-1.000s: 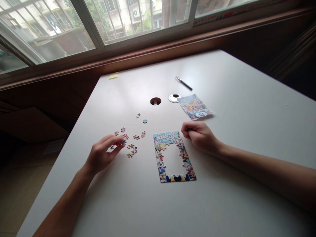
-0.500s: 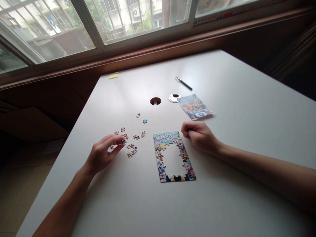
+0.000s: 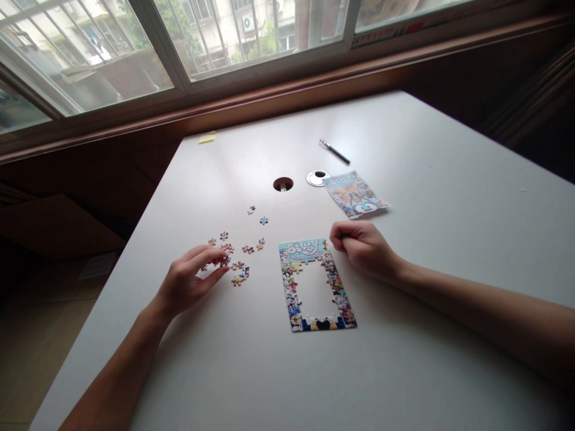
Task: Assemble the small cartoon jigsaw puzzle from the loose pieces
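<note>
Since the earlier frame, our left thumb has eased a little away from the fingers, while the puzzle board [image 3: 348, 312] has stayed put between our hands. We bend our left hand [image 3: 214, 263] over the loose pieces [image 3: 238, 279], fingertips apart; whether they touch one, we cannot tell. Our right hand [image 3: 359, 246] rests in a closed fist just beside the board's upper corner, below the printed sheet [image 3: 354, 193]

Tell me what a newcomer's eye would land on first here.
Probably the colorful puzzle with its open middle, lying between the two hands on the white table. Next, the loose pieces scattered by the left hand, and the bright window beyond the table. The right hand rests as a fist beside the puzzle's upper right corner.
</note>
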{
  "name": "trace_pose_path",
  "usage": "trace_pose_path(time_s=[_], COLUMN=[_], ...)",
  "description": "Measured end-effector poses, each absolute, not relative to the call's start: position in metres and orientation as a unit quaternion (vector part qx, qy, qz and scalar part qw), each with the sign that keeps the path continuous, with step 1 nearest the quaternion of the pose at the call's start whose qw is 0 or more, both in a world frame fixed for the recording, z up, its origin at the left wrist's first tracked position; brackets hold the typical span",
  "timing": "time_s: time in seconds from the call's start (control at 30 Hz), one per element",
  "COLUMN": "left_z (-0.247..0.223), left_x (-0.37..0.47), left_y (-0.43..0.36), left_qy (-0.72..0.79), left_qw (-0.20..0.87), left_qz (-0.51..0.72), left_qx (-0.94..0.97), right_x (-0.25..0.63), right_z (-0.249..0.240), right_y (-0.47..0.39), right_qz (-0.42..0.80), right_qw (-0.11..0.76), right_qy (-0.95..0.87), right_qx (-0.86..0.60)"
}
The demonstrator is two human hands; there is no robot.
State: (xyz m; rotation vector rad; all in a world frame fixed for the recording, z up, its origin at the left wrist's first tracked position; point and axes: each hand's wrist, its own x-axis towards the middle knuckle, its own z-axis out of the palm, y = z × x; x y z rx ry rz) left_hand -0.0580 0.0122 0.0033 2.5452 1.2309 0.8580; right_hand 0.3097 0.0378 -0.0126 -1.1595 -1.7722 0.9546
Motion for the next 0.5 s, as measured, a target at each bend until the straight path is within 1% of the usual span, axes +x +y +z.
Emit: trace_pose_path(time_s=[0.5], left_z=[0.0023], left_x=[-0.0584], left_y=[0.0126], left_qy=[0.402], left_qw=[0.097], left_qz=[0.280], left_qx=[0.866], right_x=[0.3104], right_z=[-0.0133], right_y=[0.0385], right_qz=[0.368], right_qw=[0.398], right_qy=[-0.705], right_qx=[-0.457])
